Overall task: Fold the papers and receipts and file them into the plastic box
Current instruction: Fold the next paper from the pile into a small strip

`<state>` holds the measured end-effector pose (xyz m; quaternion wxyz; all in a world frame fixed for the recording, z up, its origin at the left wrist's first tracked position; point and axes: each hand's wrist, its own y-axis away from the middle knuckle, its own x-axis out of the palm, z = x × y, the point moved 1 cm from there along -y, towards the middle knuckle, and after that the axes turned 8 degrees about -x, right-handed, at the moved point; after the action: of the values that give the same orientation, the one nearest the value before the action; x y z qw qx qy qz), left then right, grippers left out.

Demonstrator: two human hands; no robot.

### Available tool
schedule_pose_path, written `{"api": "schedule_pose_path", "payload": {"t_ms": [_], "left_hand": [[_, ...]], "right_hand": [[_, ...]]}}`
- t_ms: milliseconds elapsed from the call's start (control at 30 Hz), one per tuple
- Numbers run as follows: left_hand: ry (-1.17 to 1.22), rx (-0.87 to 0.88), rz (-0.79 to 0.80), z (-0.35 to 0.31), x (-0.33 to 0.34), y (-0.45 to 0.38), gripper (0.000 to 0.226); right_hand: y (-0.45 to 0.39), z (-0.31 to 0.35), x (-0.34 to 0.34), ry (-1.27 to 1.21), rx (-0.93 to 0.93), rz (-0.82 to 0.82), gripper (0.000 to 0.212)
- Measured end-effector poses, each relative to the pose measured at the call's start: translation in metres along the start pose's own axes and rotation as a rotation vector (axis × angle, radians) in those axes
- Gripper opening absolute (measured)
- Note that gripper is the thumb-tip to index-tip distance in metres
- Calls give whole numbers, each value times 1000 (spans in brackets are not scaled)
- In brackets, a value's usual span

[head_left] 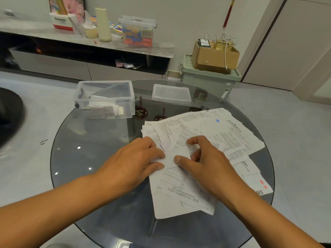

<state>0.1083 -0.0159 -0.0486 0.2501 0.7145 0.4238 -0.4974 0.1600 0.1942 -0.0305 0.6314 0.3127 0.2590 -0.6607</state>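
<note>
- The left hand (136, 163) lies on a small folded receipt (177, 154) at the near edge of the paper pile; its grip pinches the slip's left edge, thumb tip below and fingers curled on top.
- The right hand (206, 158) meets it from the other side: the thumb presses the slip's lower right corner, the index finger curls onto its upper right edge, so this grip also holds the receipt.
- The receipt rests on top of a larger printed sheet (179, 194) that reaches toward the person.
- The loose papers (223, 133) fan out over the right half of the round dark glass worktop (93, 158), overlapping each other.
- The clear plastic box (105, 99) stands open at the far left of the worktop, well apart from the hands; some folded slips already lie inside.
- Its clear lid (171, 93) lies flat to the right of the box, beyond the pile.
- Behind, a grey shelf (89, 42) carries bottles and a lidded tub; a cardboard box (215, 56) sits on a green bin (206, 79).
</note>
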Motion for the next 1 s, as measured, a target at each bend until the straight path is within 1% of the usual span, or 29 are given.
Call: {"api": "schedule_pose_path", "payload": {"t_ms": [100,167,200,300,367,400,433,500,533,567,633,700,800,867,933,967,1000], "left_hand": [[124,2,16,-1,1,1,51],[197,-15,-21,-3,0,3,56],[235,-25,-60,-5,0,4,55],[352,-8,-224,-10,-2,5,41],[376,43,-319,-13,-6,6,22],[396,50,-341,-13,-8,5,13],[456,27,-349,-12,-10,4,9],[716,-92,-304,-10,-13,1,11],[869,-143,-252,-11,-16,0,12],[988,-174,-197,-12,-18,-1,11],[1113,-202,-111,-11,-19,0,11],[1128,-170,-57,-9,-20,1,12],[1060,-91,-45,-7,-20,3,22],[982,-6,-105,-7,-24,5,24],[841,110,-174,-9,-29,8,30],[760,170,-216,-10,-31,9,31],[684,230,-261,-11,-33,10,32]], "right_hand": [[-3,6,0,-185,-15,25,43],[-3,11,-1,-390,-43,9,42],[-2,14,-2,-492,-49,7,42],[-1,19,-4,-699,-40,9,40],[0,21,-3,-738,-66,5,34],[1,23,-3,-746,-97,12,31],[2,24,-3,-750,-127,31,35],[3,26,-5,-726,-176,64,47],[3,27,-6,-705,-194,58,45],[2,28,-7,-694,-207,38,37],[1,29,-6,-706,-159,-3,21],[1,27,-3,-789,-41,41,21],[0,24,1,-990,99,205,27],[1,23,2,-1078,136,326,40],[4,26,2,-1125,133,439,57],[5,27,2,-1137,130,477,59],[7,28,3,-1147,133,498,57]]}}
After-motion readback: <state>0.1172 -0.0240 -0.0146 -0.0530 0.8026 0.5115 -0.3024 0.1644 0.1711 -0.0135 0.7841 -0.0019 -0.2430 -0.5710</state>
